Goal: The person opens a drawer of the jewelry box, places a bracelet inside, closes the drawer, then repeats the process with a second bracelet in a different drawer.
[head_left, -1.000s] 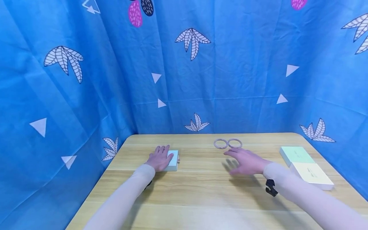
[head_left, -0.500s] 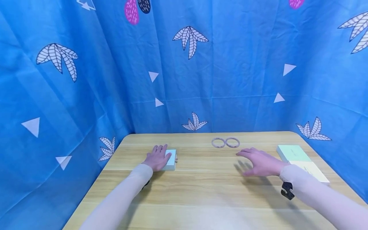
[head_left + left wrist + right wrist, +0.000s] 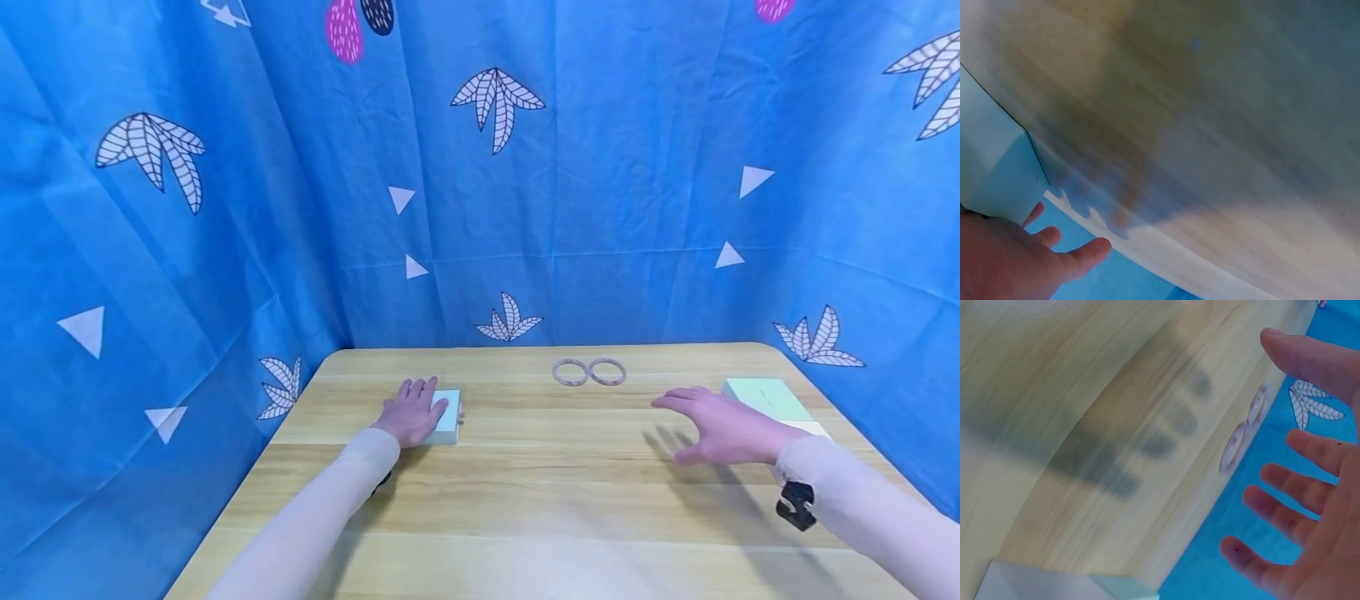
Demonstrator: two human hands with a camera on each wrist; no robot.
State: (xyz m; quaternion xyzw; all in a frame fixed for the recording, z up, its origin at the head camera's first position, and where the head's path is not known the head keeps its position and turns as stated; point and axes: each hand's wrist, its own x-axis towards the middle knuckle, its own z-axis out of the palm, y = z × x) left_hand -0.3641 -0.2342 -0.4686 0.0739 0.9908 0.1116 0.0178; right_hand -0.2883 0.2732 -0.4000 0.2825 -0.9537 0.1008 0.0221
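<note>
On the left of the table, my left hand [image 3: 409, 413] rests over a light blue box [image 3: 448, 417], its fingers stretched across the top. A small pinkish tab sticks out of that box's right side. In the left wrist view the box [image 3: 1004, 169] shows a corner above the palm and spread fingers. My right hand [image 3: 720, 427] hovers above the table at right, fingers apart and holding nothing, its shadow below. Nearest to it are a light green box [image 3: 768, 398] and a pale yellow box partly hidden by the arm. The right wrist view shows this hand [image 3: 1316, 525] with spread fingers.
Two pale purple rings [image 3: 588, 372] lie side by side near the table's back edge. A blue patterned curtain [image 3: 630, 167] stands behind and at both sides of the wooden table [image 3: 525, 492].
My right hand has moved to the right, away from the rings, and its arm now covers most of the yellow box. The left hand stays on the light blue box.
</note>
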